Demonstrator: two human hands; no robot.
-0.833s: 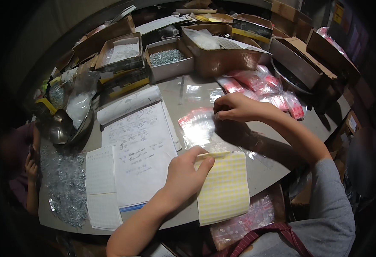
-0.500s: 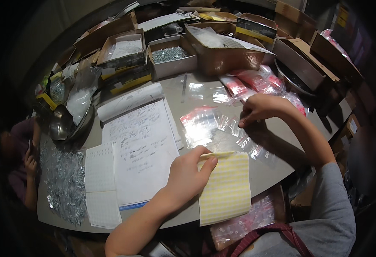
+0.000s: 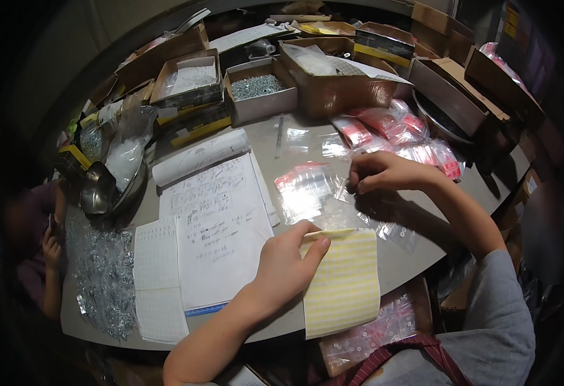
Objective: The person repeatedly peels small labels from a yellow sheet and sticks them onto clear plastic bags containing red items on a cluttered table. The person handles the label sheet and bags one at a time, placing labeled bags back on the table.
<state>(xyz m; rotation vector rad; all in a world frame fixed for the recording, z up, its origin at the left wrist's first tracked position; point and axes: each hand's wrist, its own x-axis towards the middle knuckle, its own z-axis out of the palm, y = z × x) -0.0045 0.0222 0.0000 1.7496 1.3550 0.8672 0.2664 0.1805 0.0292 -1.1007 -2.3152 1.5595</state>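
Note:
My left hand [image 3: 290, 260] grips the top edge of a yellow-and-white checked sheet [image 3: 341, 283], thumb in front. The sheet hangs over the table's near edge. My right hand [image 3: 380, 172] is curled, fingertips bent down and close together; whatever they may pinch is too small to make out. Just below and left of it are small clear bags [image 3: 342, 188]. Further left, a fan of clear zip bags [image 3: 304, 193] with red tops reflects the light. Another clear bag with small pale pieces [image 3: 403, 231] lies in front of the right hand.
An open notebook [image 3: 214, 235] and a gridded sheet [image 3: 156, 276] cover the left middle, beside bagged screws [image 3: 105, 280]. Behind stand a box of screws [image 3: 256, 87], a brown carton [image 3: 340, 87] and red-marked bags [image 3: 391, 122]. Another person's hand [image 3: 52, 248] is at far left.
My right hand has shifted slightly left and nearer, and its fingers have turned leftward. My left hand still holds the checked sheet in much the same place. The whole view has shifted a little.

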